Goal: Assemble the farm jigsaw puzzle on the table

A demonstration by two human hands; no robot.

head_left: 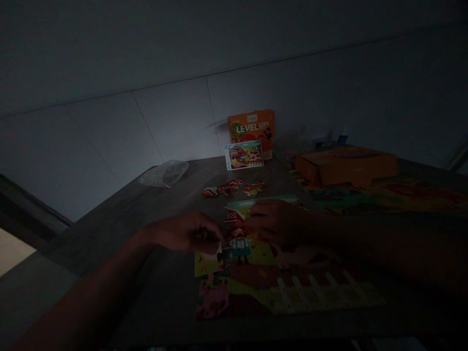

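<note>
A partly joined farm puzzle (pixel 256 292) lies on the dark table, showing a farmer figure, a cow and a white fence. At its left edge, my left hand (pixel 193 231) is closed in a pinch on a puzzle piece (pixel 219 249), mostly covered by the fingers. My right hand (pixel 274 222) rests over the upper middle of the puzzle with its fingers stretched out, touching it beside the farmer. Several loose puzzle pieces (pixel 230 186) lie just beyond the puzzle's far edge. The picture is very dim, so fine details are lost.
A picture card (pixel 244 155) of the farm scene leans against an upright orange box (pixel 252 124) by the wall. A clear plastic bag (pixel 166 173) lies at the back left. At the right, an orange box lid (pixel 351 165) sits on another colourful puzzle (pixel 340 201).
</note>
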